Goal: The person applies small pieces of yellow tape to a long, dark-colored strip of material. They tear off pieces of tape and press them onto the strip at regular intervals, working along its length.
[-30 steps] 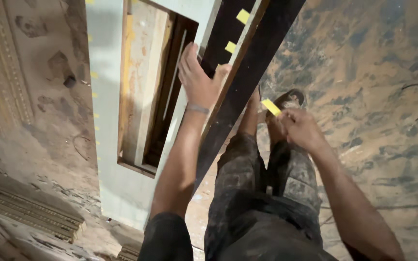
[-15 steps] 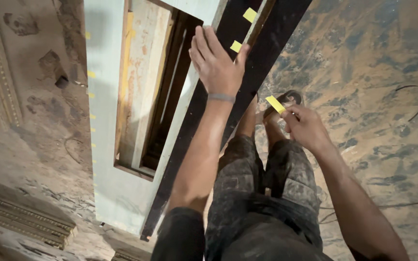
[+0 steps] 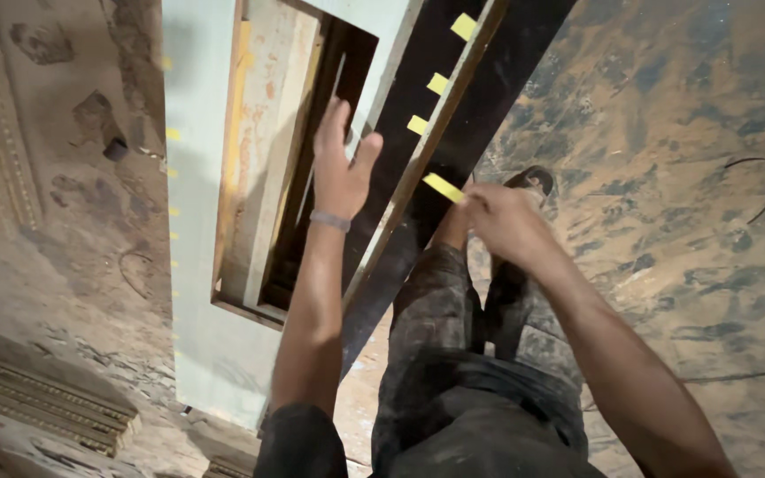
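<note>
A long dark plank (image 3: 453, 133) leans against a pale green door frame (image 3: 192, 221) and runs up out of view. Small yellow tape strips (image 3: 438, 83) sit along its lighter edge. My left hand (image 3: 340, 168) is spread flat against the frame's inner edge beside the plank, fingers apart. My right hand (image 3: 499, 217) pinches a yellow tape strip (image 3: 443, 187) and holds its end against the plank's edge, just below the other strips.
My legs in dusty dark trousers (image 3: 480, 354) and a sandalled foot (image 3: 531, 181) stand on a stained brown floor (image 3: 683, 177). Carved moulding pieces (image 3: 37, 389) lie at the lower left. A thin curved wire (image 3: 759, 181) lies on the floor at right.
My left hand slid down and left off the plank onto the frame's edge. My right hand moved left, bringing the yellow strip to the plank. A third strip shows on the plank.
</note>
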